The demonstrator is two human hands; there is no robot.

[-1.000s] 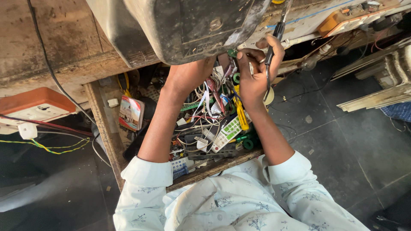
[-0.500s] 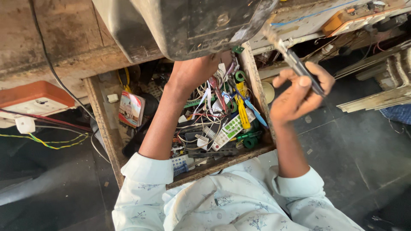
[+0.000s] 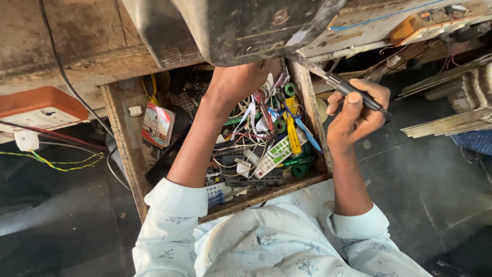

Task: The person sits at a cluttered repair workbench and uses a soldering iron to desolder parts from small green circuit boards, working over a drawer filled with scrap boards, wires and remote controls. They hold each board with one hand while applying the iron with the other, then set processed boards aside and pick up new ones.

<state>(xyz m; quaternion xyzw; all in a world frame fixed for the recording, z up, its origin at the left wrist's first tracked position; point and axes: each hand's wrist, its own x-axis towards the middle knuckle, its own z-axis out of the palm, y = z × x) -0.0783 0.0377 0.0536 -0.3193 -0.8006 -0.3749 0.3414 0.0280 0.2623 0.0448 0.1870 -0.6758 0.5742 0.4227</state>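
My right hand (image 3: 356, 110) is closed around the dark handle of a thin-bladed tool (image 3: 353, 91), held to the right of an open wooden drawer (image 3: 125, 149). The tool's metal blade points up-left toward the underside of a dark device (image 3: 246, 25). My left hand (image 3: 241, 82) reaches into the back of the drawer, its fingers hidden under the dark device. The drawer is full of tangled wires (image 3: 256, 120), a white remote control (image 3: 277, 154), green tape rolls (image 3: 290, 90) and a yellow tool (image 3: 292, 131).
A worn wooden bench (image 3: 77, 36) spans the top. An orange and white switch box (image 3: 38, 107) with yellow and red wires lies at left. A circuit board with an orange part (image 3: 410, 23) sits at top right. The floor (image 3: 441, 184) is dark tile.
My right hand has drawn out of the drawer with the tool and swung right, outside the drawer's right wall. My left hand has stayed deep in the drawer.
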